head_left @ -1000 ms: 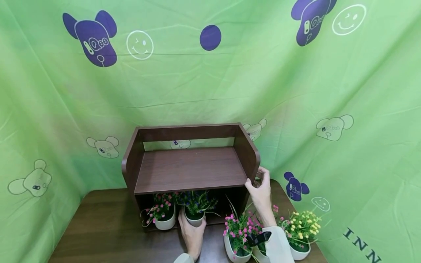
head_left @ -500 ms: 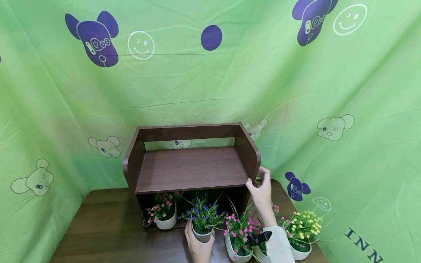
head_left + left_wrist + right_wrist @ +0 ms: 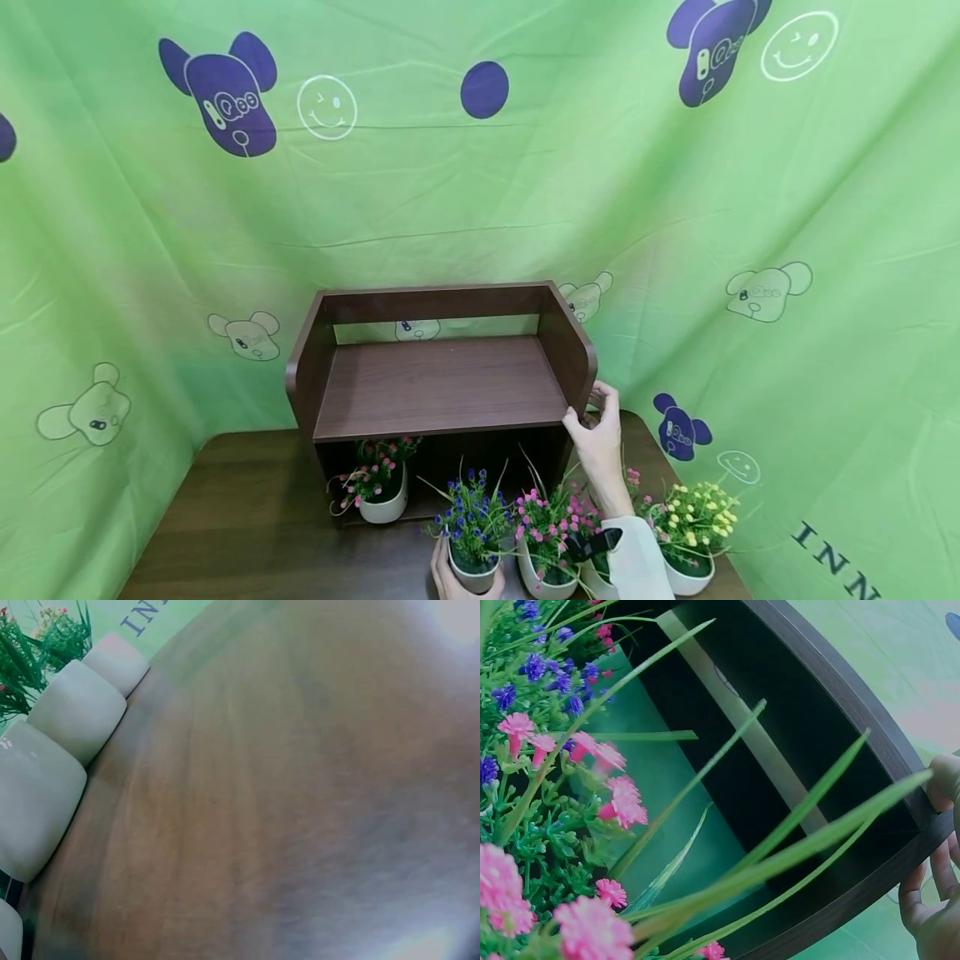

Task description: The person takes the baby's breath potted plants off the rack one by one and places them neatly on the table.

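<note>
My left hand (image 3: pixel 448 585) grips a white pot of blue artificial flowers (image 3: pixel 472 533) from below and the side, in front of the shelf's lower opening at the bottom of the head view. My right hand (image 3: pixel 597 442) pinches the right side panel of a dark brown two-tier desk shelf (image 3: pixel 442 387), thumb at the front and fingers behind. In the right wrist view that hand (image 3: pixel 937 922) is partly cut off at the panel's edge. A white pot of pink flowers (image 3: pixel 384 507) stands at the left of the lower compartment.
Right of the blue-flowered pot stands another pink-flowered pot (image 3: pixel 551 583). A further pot is half hidden by the right sleeve, and a yellow-flowered pot (image 3: pixel 693 525) stands near the table's right edge. In the left wrist view, several white pots (image 3: pixel 79 712) line the brown table (image 3: pixel 247 795).
The left hand has drawn the blue-flowered pot out of the lower compartment, toward the front and to the right. The right hand keeps its grip on the shelf's side panel.
</note>
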`<state>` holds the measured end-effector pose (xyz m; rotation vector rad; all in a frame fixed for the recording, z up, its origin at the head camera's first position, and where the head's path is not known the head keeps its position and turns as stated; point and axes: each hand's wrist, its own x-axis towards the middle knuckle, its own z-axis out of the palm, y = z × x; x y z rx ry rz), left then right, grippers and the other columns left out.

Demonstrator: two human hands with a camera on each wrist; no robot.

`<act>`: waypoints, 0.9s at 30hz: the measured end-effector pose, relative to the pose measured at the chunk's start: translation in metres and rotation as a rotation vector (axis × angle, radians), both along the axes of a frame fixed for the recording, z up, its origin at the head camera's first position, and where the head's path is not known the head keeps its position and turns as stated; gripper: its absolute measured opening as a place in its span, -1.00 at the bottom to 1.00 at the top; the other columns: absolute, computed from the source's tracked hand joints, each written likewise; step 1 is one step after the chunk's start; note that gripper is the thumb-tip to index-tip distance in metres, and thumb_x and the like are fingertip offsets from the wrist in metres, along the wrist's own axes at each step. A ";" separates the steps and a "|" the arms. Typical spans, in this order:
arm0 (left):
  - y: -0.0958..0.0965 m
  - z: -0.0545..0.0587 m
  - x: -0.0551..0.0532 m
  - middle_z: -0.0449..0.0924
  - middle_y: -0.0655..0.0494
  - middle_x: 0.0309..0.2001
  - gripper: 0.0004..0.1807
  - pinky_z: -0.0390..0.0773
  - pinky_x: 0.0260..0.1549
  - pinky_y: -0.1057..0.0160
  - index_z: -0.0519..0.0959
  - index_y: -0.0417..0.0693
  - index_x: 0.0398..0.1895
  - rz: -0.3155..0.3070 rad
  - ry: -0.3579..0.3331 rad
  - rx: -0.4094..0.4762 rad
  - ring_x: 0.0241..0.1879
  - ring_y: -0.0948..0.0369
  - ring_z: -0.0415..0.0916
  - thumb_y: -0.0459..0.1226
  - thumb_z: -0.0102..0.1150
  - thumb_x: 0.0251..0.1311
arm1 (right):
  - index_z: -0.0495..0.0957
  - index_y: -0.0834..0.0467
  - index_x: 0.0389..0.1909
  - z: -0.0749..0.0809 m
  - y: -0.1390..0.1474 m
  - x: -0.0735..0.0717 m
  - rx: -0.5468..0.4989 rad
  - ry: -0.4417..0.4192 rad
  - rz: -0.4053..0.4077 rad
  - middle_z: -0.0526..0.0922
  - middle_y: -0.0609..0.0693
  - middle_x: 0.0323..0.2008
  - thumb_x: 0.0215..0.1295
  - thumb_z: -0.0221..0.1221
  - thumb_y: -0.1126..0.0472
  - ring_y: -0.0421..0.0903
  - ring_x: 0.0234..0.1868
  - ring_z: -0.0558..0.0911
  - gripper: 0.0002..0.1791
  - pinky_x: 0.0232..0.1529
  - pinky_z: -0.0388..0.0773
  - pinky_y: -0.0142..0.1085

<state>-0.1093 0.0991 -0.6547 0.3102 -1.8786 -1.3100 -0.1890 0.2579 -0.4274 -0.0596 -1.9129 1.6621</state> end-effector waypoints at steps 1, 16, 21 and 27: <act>0.001 0.000 0.001 0.48 -0.16 0.04 0.07 0.17 -0.03 0.59 0.45 -0.31 0.14 0.011 -0.012 0.006 0.00 0.12 0.39 -0.28 0.64 -0.77 | 0.25 0.29 0.16 -0.001 0.000 -0.001 0.002 0.006 -0.003 0.41 0.04 -0.03 0.12 0.08 0.54 -0.09 -0.08 0.43 -0.46 -0.21 0.42 -0.45; 0.019 -0.004 0.011 0.49 -0.16 0.02 0.00 0.11 0.01 0.56 0.47 -0.29 0.02 0.148 -0.013 0.072 -0.07 0.07 0.40 -0.25 0.61 -0.82 | 0.27 0.25 0.17 -0.013 0.007 -0.010 -0.028 0.024 -0.006 0.41 0.02 -0.03 0.13 0.08 0.54 -0.11 -0.05 0.42 -0.46 -0.17 0.41 -0.46; 0.018 -0.004 0.012 0.48 -0.17 0.02 0.01 0.11 0.03 0.56 0.45 -0.32 0.02 0.142 -0.007 0.075 -0.06 0.06 0.40 -0.26 0.61 -0.83 | 0.26 0.28 0.17 -0.004 0.002 -0.004 -0.024 0.015 0.002 0.41 0.01 -0.03 0.13 0.08 0.55 -0.09 -0.04 0.42 -0.46 -0.15 0.42 -0.44; 0.014 -0.005 0.015 0.43 -0.21 0.10 0.22 0.07 0.05 0.62 0.36 -0.29 0.21 0.070 -0.050 0.035 -0.02 0.00 0.41 -0.19 0.66 -0.85 | 0.25 0.30 0.17 0.000 0.001 -0.001 -0.013 0.019 0.014 0.42 0.03 -0.02 0.15 0.07 0.55 -0.07 -0.03 0.42 -0.47 -0.14 0.42 -0.42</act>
